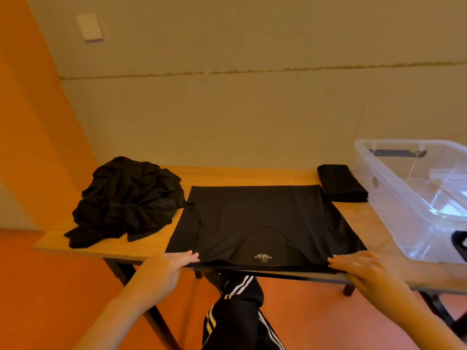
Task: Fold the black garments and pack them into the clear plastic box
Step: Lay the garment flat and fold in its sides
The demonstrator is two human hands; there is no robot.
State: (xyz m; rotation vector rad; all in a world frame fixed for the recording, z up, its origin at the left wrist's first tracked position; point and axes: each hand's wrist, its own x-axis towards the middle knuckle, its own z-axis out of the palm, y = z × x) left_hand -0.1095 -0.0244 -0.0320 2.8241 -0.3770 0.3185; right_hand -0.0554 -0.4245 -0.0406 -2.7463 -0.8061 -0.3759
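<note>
At the near edge of the wooden worktop (290, 176) I have a black T-shirt (265, 221) spread flat, its collar and printed size label turned toward me, so that both shoulders sit within easy reach for the next fold. My left hand (164, 267) lies at the shirt's near left corner, fingers fairly straight, tips touching the hem; I judge this to be a light pinning contact, not a firm hold. My right hand (364, 269) mirrors it at the near right corner, palm down, fingers extended over the cloth edge. Neither grip is closed on anything that I can see, though the thumbs are hidden under the worktop's lip, so a pinch from below cannot be ruled out. Both forearms come in from low and wide, angled inward, wrists roughly level with the surface. To the left a crumpled heap of black garments (126, 198) waits unfolded, kept apart so it does not snag the flat one. At the far right a folded black garment (341, 184) rests just beside the clear plastic box (394, 188), which looks free of clothing; I take it packing has not yet begun.
</note>
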